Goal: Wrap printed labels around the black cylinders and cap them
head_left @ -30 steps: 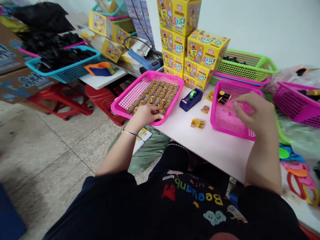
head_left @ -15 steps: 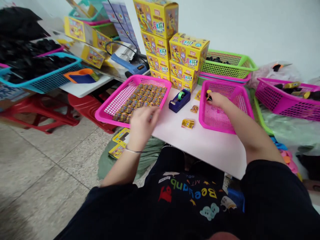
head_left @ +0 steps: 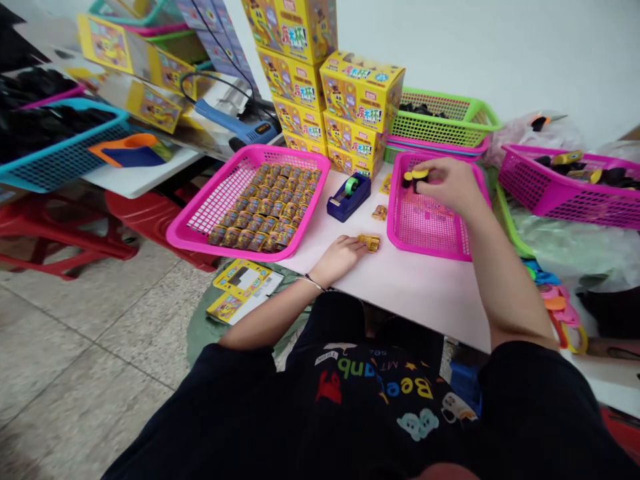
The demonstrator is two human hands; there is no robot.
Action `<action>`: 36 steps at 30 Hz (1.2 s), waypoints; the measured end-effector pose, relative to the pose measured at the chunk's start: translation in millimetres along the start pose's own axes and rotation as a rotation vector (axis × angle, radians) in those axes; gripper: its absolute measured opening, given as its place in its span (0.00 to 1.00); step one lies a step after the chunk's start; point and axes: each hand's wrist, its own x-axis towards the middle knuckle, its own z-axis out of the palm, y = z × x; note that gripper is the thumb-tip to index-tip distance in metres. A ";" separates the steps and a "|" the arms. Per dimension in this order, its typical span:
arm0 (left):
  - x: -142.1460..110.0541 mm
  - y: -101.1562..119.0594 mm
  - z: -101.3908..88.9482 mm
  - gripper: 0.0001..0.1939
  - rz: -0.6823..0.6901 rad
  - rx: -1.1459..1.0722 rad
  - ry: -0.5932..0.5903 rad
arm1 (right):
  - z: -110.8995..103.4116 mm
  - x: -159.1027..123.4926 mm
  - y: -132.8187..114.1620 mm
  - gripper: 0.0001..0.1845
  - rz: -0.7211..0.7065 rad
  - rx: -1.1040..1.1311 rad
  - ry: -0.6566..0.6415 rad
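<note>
My left hand (head_left: 344, 259) is low over the white table, its fingertips closed at the edge of a small yellow printed wrapper (head_left: 371, 243). In my right hand (head_left: 449, 185), thumb and fingers pinch a small black cup with a yellow lid (head_left: 420, 176) above a pink basket (head_left: 393, 230). A second yellow-lidded black cup (head_left: 407, 179) is just left of it; I cannot tell whether it is held too. Another small printed wrapper (head_left: 379, 212) lies beside this basket. To the left, a pink tray (head_left: 200, 212) holds rows of wrapped cups (head_left: 270, 207).
A blue tape dispenser (head_left: 349, 198) stands between tray and basket. Yellow boxes (head_left: 363, 90) are stacked behind it. A blue heat gun (head_left: 240, 127) lies at back left. At the right, another pink basket (head_left: 565, 193) holds black and yellow pieces. Red stools (head_left: 120, 223) stand at left.
My left hand has moved right and down from the tray's edge to the wrapper on the table. My right hand has lifted within the pink basket, bringing the black cup into clearer view.
</note>
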 end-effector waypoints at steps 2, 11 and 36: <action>2.4 2.4 -4.5 0.09 -0.018 -0.032 0.004 | -13.0 -18.5 -9.3 0.20 -0.087 0.218 0.187; 6.0 43.0 -36.5 0.07 -0.097 -0.263 0.293 | -36.6 -74.6 -32.0 0.18 -0.265 0.603 0.392; 109.1 116.5 -106.0 0.24 0.294 -0.609 0.381 | -65.9 -102.1 -39.2 0.21 -0.233 0.699 0.661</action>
